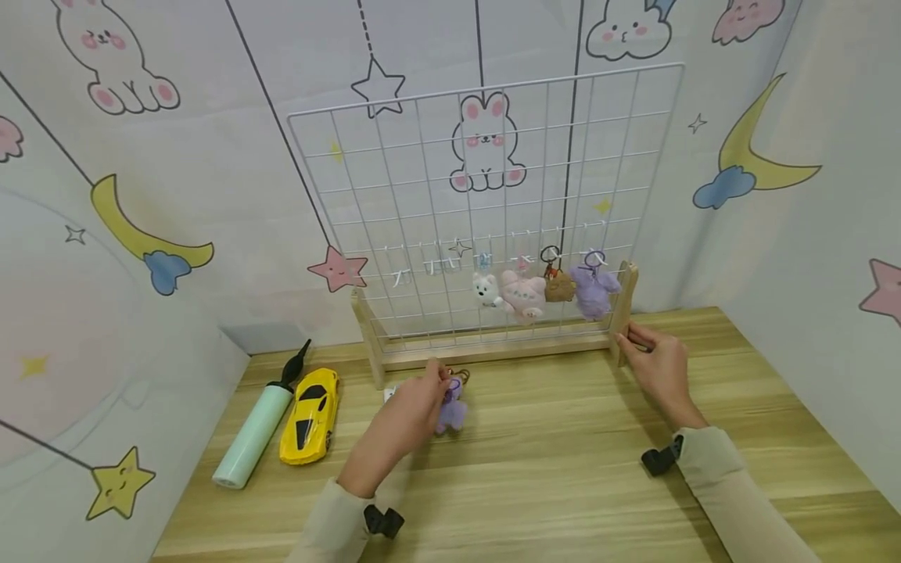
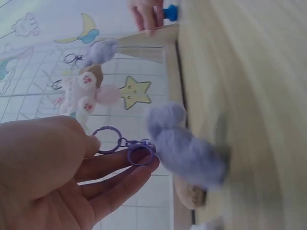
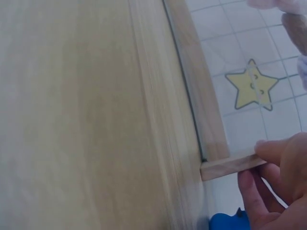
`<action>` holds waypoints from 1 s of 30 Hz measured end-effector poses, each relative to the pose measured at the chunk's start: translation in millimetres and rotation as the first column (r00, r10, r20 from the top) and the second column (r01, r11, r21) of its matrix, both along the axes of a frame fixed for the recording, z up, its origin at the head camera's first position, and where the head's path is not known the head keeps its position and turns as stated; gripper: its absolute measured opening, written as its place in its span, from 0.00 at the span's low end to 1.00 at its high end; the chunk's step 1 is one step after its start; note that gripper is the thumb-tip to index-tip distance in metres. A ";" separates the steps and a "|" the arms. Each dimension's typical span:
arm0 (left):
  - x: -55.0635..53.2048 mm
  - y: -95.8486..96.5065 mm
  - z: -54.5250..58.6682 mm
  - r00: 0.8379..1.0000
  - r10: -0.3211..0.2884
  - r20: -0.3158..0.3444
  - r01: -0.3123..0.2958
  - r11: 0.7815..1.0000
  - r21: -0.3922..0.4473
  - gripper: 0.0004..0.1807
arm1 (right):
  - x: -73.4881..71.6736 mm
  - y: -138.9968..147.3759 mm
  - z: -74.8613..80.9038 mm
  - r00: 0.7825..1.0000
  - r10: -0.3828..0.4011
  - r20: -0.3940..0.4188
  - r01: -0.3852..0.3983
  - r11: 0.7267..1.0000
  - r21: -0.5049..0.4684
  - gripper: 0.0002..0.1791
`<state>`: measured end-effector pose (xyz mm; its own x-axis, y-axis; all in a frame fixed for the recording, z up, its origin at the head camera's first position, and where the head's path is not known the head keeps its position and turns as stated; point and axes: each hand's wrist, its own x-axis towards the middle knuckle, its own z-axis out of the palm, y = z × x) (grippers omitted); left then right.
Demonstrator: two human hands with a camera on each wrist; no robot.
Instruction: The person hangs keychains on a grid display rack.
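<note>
My left hand (image 1: 408, 410) pinches the purple ring (image 2: 107, 140) of a purple plush keychain (image 1: 452, 414), low over the table in front of the rack. In the left wrist view the plush (image 2: 184, 146) dangles from a small chain. A white item (image 1: 389, 394) and a brown ring show beside that hand, mostly hidden by it. My right hand (image 1: 662, 367) holds the wooden side post (image 1: 625, 313) of the white wire grid rack (image 1: 486, 219) between thumb and fingers. On the rack's hooks hang a white plush (image 1: 485, 289), a pink plush (image 1: 524, 295), a brown plush (image 1: 560, 287) and another purple plush (image 1: 594, 291).
At the left of the wood-grain table (image 1: 549, 461) lie a mint-green hand pump (image 1: 255, 434) with a black nozzle and a yellow toy car (image 1: 310, 418). Bare white hooks (image 1: 400, 277) sit left on the grid. A blue object (image 3: 229, 221) stands behind the right post.
</note>
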<state>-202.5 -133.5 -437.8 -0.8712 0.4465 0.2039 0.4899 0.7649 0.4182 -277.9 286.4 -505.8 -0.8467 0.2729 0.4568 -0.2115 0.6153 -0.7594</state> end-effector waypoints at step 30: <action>-45.1 52.9 47.1 0.955 0.256 -0.150 -0.059 0.659 0.749 0.11 | 3.6 0.4 0.6 0.999 0.036 0.036 -0.035 0.999 -0.042 0.20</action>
<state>-247.6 -80.6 -390.7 -0.7989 -0.0727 0.5970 0.5445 0.3341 0.7693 -274.3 286.8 -505.3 -0.8722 0.2601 0.4142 -0.2042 0.5758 -0.7916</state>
